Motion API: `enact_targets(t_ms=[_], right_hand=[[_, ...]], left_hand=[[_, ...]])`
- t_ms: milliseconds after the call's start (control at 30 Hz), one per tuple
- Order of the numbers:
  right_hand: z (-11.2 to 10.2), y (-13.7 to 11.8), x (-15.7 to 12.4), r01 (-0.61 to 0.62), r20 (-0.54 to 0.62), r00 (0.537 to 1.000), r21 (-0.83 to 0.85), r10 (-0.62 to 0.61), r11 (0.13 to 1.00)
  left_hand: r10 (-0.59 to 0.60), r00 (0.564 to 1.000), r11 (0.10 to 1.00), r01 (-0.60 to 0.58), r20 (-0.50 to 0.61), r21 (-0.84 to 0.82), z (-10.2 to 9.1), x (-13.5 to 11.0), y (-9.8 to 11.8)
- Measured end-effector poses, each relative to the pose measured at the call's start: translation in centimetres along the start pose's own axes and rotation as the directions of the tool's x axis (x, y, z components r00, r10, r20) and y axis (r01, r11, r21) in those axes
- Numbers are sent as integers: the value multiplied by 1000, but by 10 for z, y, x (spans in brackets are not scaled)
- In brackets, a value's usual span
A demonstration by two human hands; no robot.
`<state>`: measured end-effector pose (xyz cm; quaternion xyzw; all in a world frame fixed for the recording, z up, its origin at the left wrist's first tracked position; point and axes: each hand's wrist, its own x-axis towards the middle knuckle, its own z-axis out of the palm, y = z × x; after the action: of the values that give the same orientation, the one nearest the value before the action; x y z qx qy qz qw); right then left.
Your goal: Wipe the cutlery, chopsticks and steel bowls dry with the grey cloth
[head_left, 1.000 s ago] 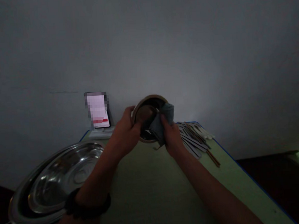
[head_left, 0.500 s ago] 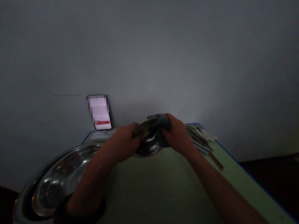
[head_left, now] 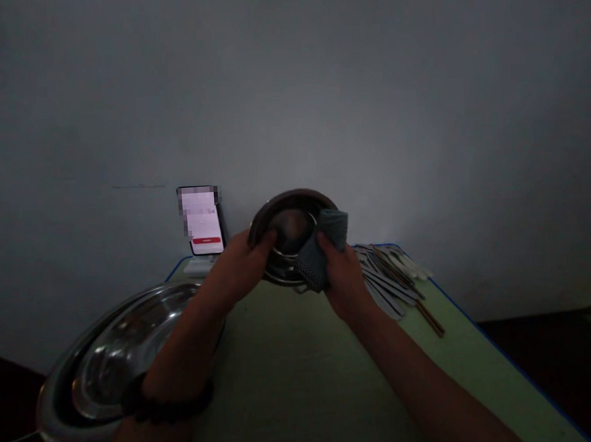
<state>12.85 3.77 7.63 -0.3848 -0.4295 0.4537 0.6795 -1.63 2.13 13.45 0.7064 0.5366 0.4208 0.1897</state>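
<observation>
A shiny metal bowl (head_left: 294,201) is held up above the table, tilted so that its inside faces me. My left hand (head_left: 243,264) grips its left rim, with the thumb over the inside. In my right hand (head_left: 341,271) is a grey-green cloth (head_left: 314,258), pinched around the bowl's right side with the thumb on top. The fingers behind the bowl are hidden on both sides.
Large nested metal basins (head_left: 104,366) stand at the left. A phone (head_left: 203,220) leans upright near the wall (head_left: 369,110). Chopsticks (head_left: 430,318) and a striped cloth (head_left: 380,289) lie at the right of the green table (head_left: 295,374).
The bowl has been raised and tipped, so more of its inside shows. My right hand has moved slightly lower with the cloth, which is now spread over the bowl's lower right side.
</observation>
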Motion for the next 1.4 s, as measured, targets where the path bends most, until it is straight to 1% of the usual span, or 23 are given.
enact_targets(t_ms=[67,133,167,233,333,400,433,467,500,533,567,633,667,733,800,867,933,1033,1100,1167,1233,1300,1400], right_hand=[[-5,-1,4,18,28,999,-43,-17,999],[-15,-8,10,121,66,992,-195,-111,973],[-21,-14,13,196,111,979,-288,-170,937],[-30,-27,16,358,257,929,-439,-267,824],[-33,-42,12,554,479,819,-514,-316,655],[-31,-47,7,625,566,761,-508,-317,593],[-29,-47,4,647,589,742,-502,-321,573],[-27,-46,2,658,595,733,-499,-329,564],[-25,-45,0,654,579,740,-497,-343,570],[-23,-42,-1,633,539,761,-497,-360,593],[-21,-39,-1,597,477,794,-494,-377,632],[-16,-33,-2,483,302,874,-461,-380,744],[-13,-29,-3,416,211,909,-422,-359,805],[-8,-22,-4,291,83,957,-309,-279,906],[-5,-17,-4,182,49,983,-208,-176,961],[-7,-14,-2,129,68,991,-191,-118,973],[-13,-15,3,154,94,987,-263,-134,953],[-24,-22,10,293,158,956,-409,-248,864],[-28,-28,12,406,225,914,-494,-338,769],[-29,-34,10,507,305,862,-554,-405,660],[-26,-37,7,581,393,814,-577,-429,574],[-23,-38,3,631,473,776,-576,-419,520],[-19,-36,0,667,529,745,-592,-406,452]], left_hand=[[13,998,997,-18,68,71,-2,0,1],[45,990,985,-66,131,161,-6,-2,3],[62,986,979,-90,155,182,-8,-4,5],[78,980,975,-113,181,190,-13,-7,8],[66,976,953,-123,209,277,-14,-12,11],[63,956,912,-171,287,372,-12,-14,12],[67,940,896,-204,333,395,-11,-14,11],[72,927,886,-229,368,403,-10,-14,11],[76,921,883,-240,381,403,-10,-13,10],[82,927,887,-235,366,397,-10,-12,10],[90,941,896,-220,327,386,-11,-10,9],[104,973,923,-171,206,345,-14,-6,8],[105,984,940,-145,142,310,-15,-4,8],[93,994,966,-103,51,237,-17,-2,7],[71,997,977,-75,24,202,-17,-1,7],[50,998,974,-56,30,221,-16,-1,7],[41,997,966,-54,58,251,-16,-3,9],[57,985,962,-97,160,255,-18,-6,11],[63,974,955,-122,217,269,-20,-7,12],[65,968,934,-145,244,328,-19,-8,10],[77,956,903,-187,282,386,-17,-8,7],[80,937,877,-228,339,423,-15,-7,4],[55,911,852,-256,409,456,-15,-6,0]])
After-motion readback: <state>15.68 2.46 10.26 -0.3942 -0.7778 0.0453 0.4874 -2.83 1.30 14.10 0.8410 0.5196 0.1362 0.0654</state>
